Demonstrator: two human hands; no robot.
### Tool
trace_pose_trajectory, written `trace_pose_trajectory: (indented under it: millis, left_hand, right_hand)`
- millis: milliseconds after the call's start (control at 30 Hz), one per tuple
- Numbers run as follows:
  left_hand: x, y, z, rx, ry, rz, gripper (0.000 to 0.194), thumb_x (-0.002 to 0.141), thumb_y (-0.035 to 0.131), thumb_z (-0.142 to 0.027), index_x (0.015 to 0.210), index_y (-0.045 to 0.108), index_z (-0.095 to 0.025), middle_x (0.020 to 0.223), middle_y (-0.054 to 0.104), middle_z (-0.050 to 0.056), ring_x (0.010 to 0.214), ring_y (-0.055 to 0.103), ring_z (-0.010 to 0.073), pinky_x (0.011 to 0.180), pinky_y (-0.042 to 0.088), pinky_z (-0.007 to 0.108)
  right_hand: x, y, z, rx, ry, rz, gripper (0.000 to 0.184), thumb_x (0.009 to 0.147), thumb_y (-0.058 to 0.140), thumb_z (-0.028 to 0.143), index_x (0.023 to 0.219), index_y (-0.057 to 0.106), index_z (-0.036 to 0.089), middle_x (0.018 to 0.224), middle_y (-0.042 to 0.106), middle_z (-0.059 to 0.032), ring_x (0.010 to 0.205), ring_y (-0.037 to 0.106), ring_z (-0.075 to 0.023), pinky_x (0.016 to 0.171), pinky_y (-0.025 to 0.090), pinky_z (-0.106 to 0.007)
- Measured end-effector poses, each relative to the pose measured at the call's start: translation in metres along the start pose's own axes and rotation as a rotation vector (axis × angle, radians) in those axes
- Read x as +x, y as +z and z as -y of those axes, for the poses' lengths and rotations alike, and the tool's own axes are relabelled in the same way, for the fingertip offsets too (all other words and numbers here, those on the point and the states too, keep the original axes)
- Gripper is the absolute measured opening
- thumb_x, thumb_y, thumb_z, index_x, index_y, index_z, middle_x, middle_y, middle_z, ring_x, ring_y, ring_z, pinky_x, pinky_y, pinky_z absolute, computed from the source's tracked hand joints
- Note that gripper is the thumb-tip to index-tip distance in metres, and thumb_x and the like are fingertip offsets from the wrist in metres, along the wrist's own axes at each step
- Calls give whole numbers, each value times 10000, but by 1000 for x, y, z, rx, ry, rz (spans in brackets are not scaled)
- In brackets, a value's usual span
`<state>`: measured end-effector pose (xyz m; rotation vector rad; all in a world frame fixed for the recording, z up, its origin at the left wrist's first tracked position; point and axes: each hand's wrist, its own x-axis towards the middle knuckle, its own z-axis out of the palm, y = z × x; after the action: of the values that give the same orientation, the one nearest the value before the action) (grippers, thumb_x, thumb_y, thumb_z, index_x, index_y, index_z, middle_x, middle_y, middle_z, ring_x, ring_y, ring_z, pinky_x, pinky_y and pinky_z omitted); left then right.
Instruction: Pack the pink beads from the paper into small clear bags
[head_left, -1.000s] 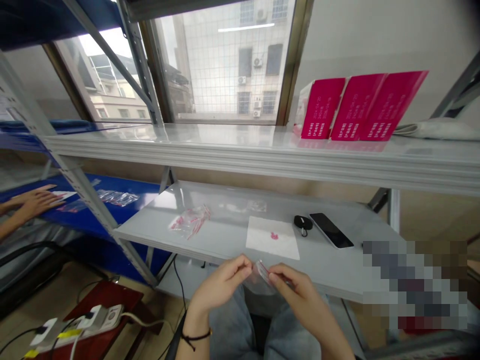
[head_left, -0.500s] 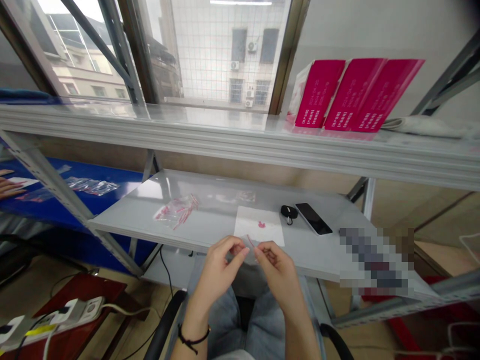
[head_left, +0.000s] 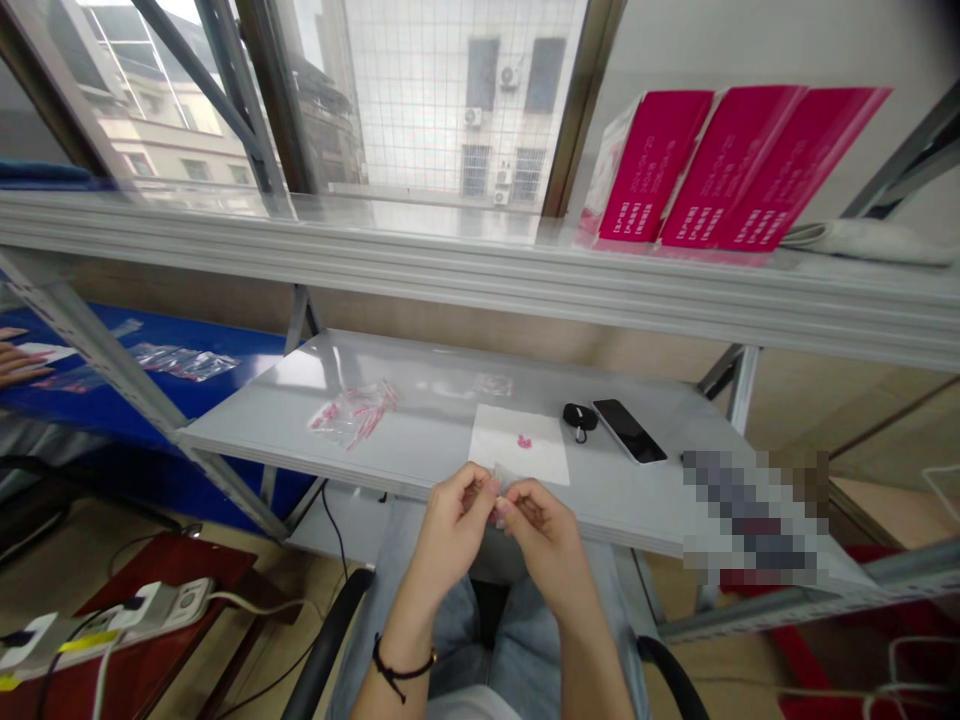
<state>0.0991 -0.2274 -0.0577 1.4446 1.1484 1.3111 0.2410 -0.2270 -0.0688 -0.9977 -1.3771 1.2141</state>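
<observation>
Left hand: the left hand (head_left: pixel 454 530) is closed to a pinch, thumb and fingertips pressed on a small transparent piece (head_left: pixel 498 512), just above the person's lap and just off the front edge of the lower shelf.
Right hand: the right hand (head_left: pixel 544 545) is also closed, its fingertips touching the same piece from the other side; both hands grip it, and most of it is hidden by the fingers.
Wrist: one black cord bracelet (head_left: pixel 401 665) sits on the left wrist.
Front of shelf: one white paper sheet (head_left: pixel 499 445) with one small pink item (head_left: pixel 524 441) on it lies near the front edge of the grey metal shelf (head_left: pixel 427 400), just beyond the hands.
Middle of shelf: one transparent plastic bag (head_left: pixel 352 414) holding several pink-and-white pieces lies left of the sheet.
Right of shelf: one black fob (head_left: pixel 579 417) lies just beside one smartphone (head_left: pixel 628 431).
Upper shelf: three magenta boxes (head_left: pixel 727 165) stand side by side, tilted, near one folded white cloth (head_left: pixel 862 241).
Far left: a co-worker's hand (head_left: pixel 16 365) rests on a blue shelf (head_left: pixel 90 335), well apart from one plastic bag (head_left: pixel 180 362).
Floor side: one white power strip (head_left: pixel 161 610) sits on a red stool (head_left: pixel 180 565).
</observation>
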Motion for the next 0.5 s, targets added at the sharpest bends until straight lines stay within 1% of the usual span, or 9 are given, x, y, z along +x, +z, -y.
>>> trace_pose_trajectory:
  millis: [100, 200, 333, 400, 467, 500]
  left_hand:
    - [1, 1, 4, 56, 16, -13, 187, 923, 565, -266, 756, 556, -184, 674, 573, -31, 637, 556, 128, 619, 421, 221]
    - [1, -1, 5, 187, 78, -6, 133, 860, 585, -173, 733, 546, -186, 678, 579, -39, 649, 555, 121, 647, 415, 217]
    - [0, -8, 1, 373, 134, 66, 134, 834, 567, -123, 723, 534, -190, 671, 555, -50, 642, 521, 113, 628, 368, 216]
    - [-1, -11, -2, 430, 146, 111, 136, 819, 553, -100, 722, 524, -192, 675, 542, -51, 643, 512, 114, 626, 354, 221]
    - [-2, -12, -3, 454, 152, 147, 146, 810, 542, -86, 717, 510, -193, 682, 532, -51, 649, 505, 115, 632, 347, 226]
    - [-3, -12, -3, 459, 152, 160, 149, 807, 538, -82, 715, 504, -194, 686, 531, -51, 653, 503, 116, 634, 344, 228]
  right_hand:
    - [-1, -3, -1, 37, 25, 27, 268, 926, 650, 437, 809, 561, 213, 718, 560, 27, 665, 532, -146, 632, 430, -250]
    - [-1, -5, -4, -14, 8, 28, 267, 951, 618, 426, 805, 538, 217, 710, 536, 33, 676, 524, -146, 643, 420, -251]
    - [0, -9, -7, -220, -33, -41, 249, 956, 601, 391, 791, 531, 218, 700, 539, 29, 665, 525, -152, 612, 394, -251]
    - [0, -12, -4, -329, -59, -62, 211, 962, 586, 353, 808, 522, 223, 698, 535, 32, 653, 527, -153, 602, 389, -252]
    - [-2, -17, 0, -418, -120, -29, 141, 977, 552, 299, 857, 534, 226, 737, 548, 24, 684, 544, -157, 630, 402, -254]
    - [-3, -19, 2, -452, -164, 16, 113, 987, 526, 265, 884, 552, 226, 778, 564, 13, 721, 559, -161, 661, 415, -257]
